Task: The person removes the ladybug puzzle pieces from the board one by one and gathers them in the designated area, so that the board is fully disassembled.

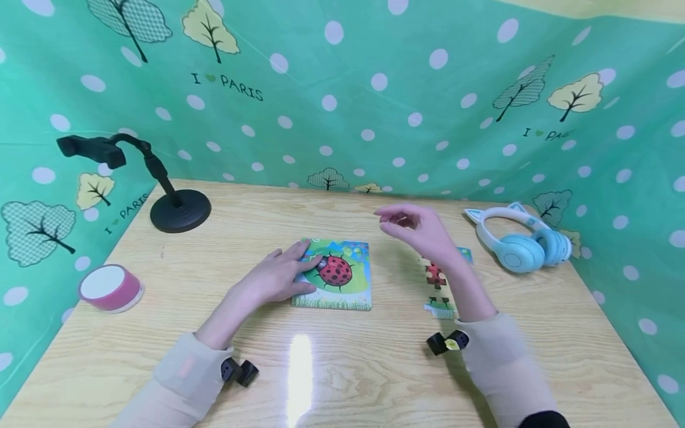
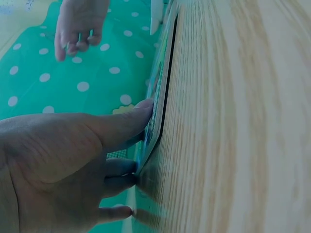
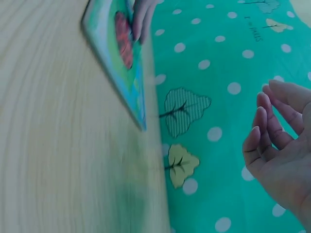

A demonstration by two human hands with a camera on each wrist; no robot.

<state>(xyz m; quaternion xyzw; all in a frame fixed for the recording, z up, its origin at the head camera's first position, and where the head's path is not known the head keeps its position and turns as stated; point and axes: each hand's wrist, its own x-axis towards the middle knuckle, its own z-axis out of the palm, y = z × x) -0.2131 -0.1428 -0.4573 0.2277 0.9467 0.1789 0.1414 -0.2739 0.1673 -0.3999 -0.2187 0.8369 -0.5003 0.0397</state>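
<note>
A square ladybug picture board (image 1: 342, 291) lies flat on the table, showing a red spotted ladybug on green and blue. My left hand (image 1: 278, 273) rests on its left side, thumb and fingers spread over the edge; the left wrist view shows the thumb on the board's top face. Raised above the table to the right, my right hand (image 1: 420, 229) holds nothing, its fingers loosely bent, as the right wrist view also shows. Below the right forearm lie several ladybug puzzle pieces (image 1: 436, 275), partly hidden by that arm.
Light-blue cat-ear headphones (image 1: 519, 252) lie at the right of the wooden table (image 1: 246, 214). At the left stand a black stand with a bent arm (image 1: 181, 211) and a pink-and-white round object (image 1: 111, 288). A green dotted curtain (image 1: 299, 137) hangs behind.
</note>
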